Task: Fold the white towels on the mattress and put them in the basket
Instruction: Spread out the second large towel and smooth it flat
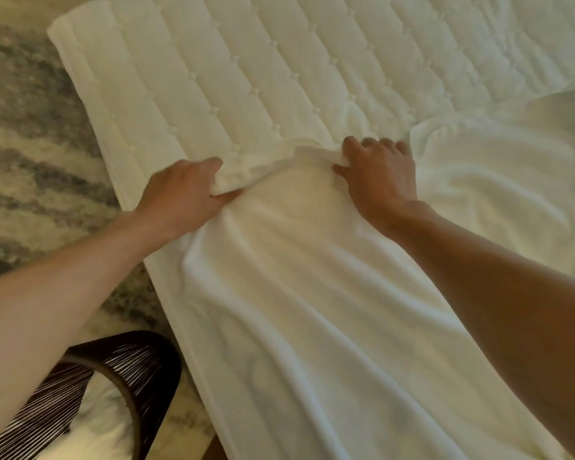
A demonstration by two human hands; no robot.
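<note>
risk first: left hand (186,190) and right hand (382,174) each have the far edge of the white towel (296,293) bunched in curled fingers (354,146), clamped on cloth, w/ the edge sagging between them. if the grips aren't at matching corners, the fold prob comes out skewed or lumpy. towel lies lengthwise on the mattress (213,78) near its left side, running toward the person; a hard pull could slide it off toward the rug (30,134). second towel (498,187) lies crumpled just beside the right hand, maybe touching it, so it could get dragged along. counts: 2 hands, 2 towels on the mattress, 1 mattress, 1 dark wire basket (140,370) on the floor bottom left, w/ white cloth (93,413) inside, likely folded towel(s), no. can't tell.
</note>
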